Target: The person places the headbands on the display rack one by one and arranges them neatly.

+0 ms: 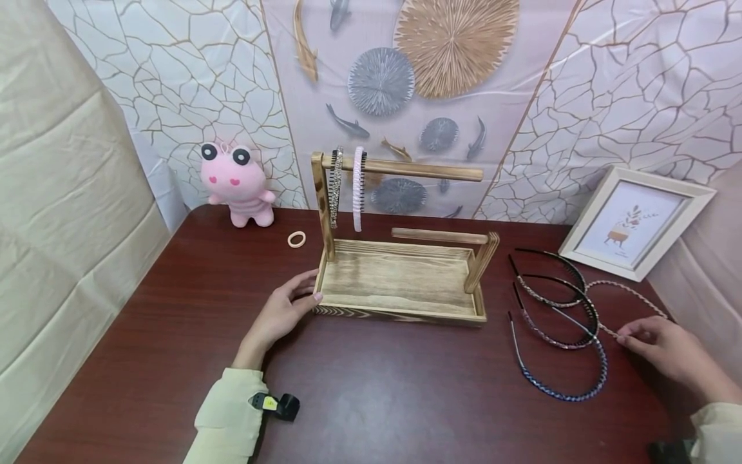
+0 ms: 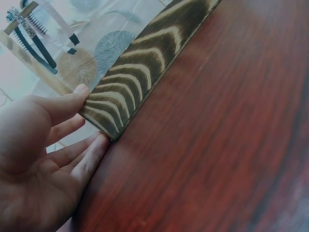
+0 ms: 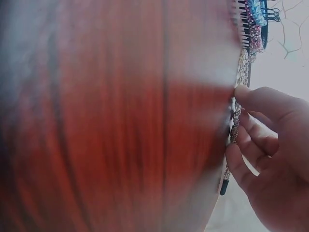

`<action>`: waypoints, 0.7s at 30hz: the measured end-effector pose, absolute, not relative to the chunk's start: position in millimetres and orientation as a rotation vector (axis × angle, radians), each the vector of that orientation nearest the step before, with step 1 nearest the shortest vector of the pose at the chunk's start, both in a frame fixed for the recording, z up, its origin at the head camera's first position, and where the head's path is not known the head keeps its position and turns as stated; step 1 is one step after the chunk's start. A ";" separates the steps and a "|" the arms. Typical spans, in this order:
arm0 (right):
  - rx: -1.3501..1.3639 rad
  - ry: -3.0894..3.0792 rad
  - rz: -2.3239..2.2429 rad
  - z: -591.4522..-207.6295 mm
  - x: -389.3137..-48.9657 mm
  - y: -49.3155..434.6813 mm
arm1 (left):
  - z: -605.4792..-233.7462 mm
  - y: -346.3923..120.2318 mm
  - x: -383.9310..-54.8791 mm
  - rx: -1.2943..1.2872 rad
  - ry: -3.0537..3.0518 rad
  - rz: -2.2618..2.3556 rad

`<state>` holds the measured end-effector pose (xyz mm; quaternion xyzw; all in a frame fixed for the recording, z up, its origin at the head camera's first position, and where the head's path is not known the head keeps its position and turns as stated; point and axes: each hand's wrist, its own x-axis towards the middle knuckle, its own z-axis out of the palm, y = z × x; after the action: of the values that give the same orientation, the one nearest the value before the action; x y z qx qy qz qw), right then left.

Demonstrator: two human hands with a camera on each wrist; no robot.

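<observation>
My left hand (image 1: 282, 312) holds the left end of a wooden stand (image 1: 400, 317), a shallow tray with two upright posts and horizontal bars. The left wrist view shows the thumb at the rim and fingertips low on the end wall (image 2: 125, 96). A glittery headband (image 1: 336, 193) and a pink wrapped headband (image 1: 357, 193) hang from the taller bar (image 1: 429, 170). Far to the right, my right hand (image 1: 666, 348) pinches a gold beaded headband (image 1: 628, 289) between thumb and fingers. Its black tip (image 3: 224, 187) shows below the fingers in the right wrist view.
Beside the right hand lie a blue headband (image 1: 570, 397), a pink beaded headband (image 1: 559, 343) and a dark-ended headband (image 1: 539, 299), overlapping. A picture frame (image 1: 565, 248) leans behind them. At the back left are a pink plush toy (image 1: 240, 183) and a small beige ring (image 1: 297, 245).
</observation>
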<state>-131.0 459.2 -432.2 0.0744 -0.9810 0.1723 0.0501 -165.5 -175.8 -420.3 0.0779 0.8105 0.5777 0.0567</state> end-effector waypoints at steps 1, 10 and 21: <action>0.219 -2.985 0.510 -431.7 -131.2 459.1 | -420.6 -175.9 -165.5 0.235 2.458 1.755; 0.192 -2.905 0.585 -432.1 -126.3 461.3 | -432.2 -177.2 -172.4 0.229 2.472 1.732; 0.220 -2.727 0.587 -427.4 -122.1 460.6 | -457.9 -184.6 -182.8 0.236 2.478 1.767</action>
<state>-122.1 460.6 -427.4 0.0775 -0.9603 0.2068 0.1707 -182.8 -184.6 -457.9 0.0774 0.8109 0.5784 0.0446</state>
